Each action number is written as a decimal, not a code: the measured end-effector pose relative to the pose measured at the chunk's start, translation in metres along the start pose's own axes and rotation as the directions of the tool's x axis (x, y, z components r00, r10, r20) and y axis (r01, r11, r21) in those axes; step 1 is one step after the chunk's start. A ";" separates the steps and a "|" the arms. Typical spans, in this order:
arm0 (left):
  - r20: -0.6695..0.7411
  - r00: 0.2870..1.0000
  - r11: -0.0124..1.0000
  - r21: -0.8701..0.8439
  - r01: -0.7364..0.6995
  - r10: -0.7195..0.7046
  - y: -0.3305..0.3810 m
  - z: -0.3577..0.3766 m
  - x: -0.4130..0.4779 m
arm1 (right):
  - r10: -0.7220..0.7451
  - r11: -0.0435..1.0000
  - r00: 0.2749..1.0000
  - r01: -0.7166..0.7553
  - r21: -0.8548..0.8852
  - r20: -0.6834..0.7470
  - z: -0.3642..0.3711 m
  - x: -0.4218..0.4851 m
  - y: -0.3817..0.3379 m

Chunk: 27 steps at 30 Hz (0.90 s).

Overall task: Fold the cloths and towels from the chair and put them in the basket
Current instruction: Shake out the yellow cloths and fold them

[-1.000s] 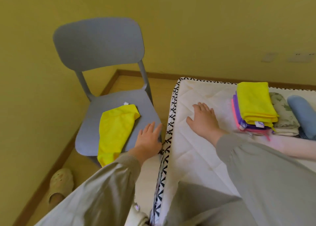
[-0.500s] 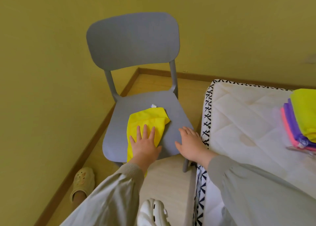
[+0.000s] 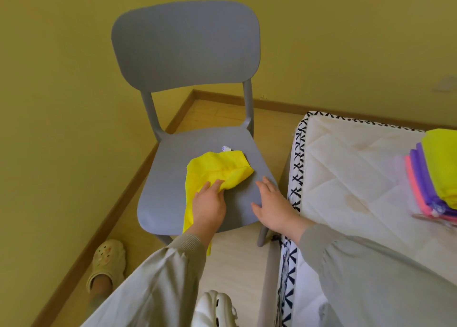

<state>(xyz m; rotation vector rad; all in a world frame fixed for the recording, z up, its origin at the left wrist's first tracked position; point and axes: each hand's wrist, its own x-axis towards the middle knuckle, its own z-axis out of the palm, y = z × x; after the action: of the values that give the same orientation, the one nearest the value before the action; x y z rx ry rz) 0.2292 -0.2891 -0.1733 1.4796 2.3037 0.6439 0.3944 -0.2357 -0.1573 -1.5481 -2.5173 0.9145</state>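
Indoors, grey chair (image 3: pixel 185 47), yellow wall (image 3: pixel 61 67)

no readable text anywhere rn. closest thing: a small white tag (image 3: pixel 226 148) at the far edge of the yellow cloth (image 3: pixel 217 171) on the chair (image 3: pixel 185 50) seat. it's got a bluish smudge of print, too small & blurred to read. right of the chair, the mattress edging (image 3: pixel 298 168) runs black x-like marks, a repeating pattern, not letters. further right of the chair, at the frame edge, what looks like another little tag (image 3: pixel 436 209) pokes out low on the folded stack (image 3: pixel 420 178), and its print can't be made out either.
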 end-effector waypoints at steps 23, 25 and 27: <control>0.016 0.964 0.782 -0.588 -0.205 0.264 0.196 -0.150 -0.097 | 0.097 0.908 0.910 0.084 0.410 -0.402 -0.161 -0.149 -0.033; -0.009 0.958 0.799 -0.550 -0.243 0.286 0.201 -0.165 -0.104 | 0.074 0.901 0.903 0.122 0.416 -0.424 -0.173 -0.159 -0.045; -0.053 0.959 0.822 -0.503 -0.268 0.279 0.201 -0.181 -0.111 | 0.044 0.895 0.891 0.166 0.414 -0.452 -0.185 -0.170 -0.059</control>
<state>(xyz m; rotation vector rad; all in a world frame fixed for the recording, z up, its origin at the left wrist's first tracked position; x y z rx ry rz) 0.3381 -0.3538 0.0901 1.5388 1.7142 1.1990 0.4939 -0.3110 0.0690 -1.3300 -1.8604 0.9073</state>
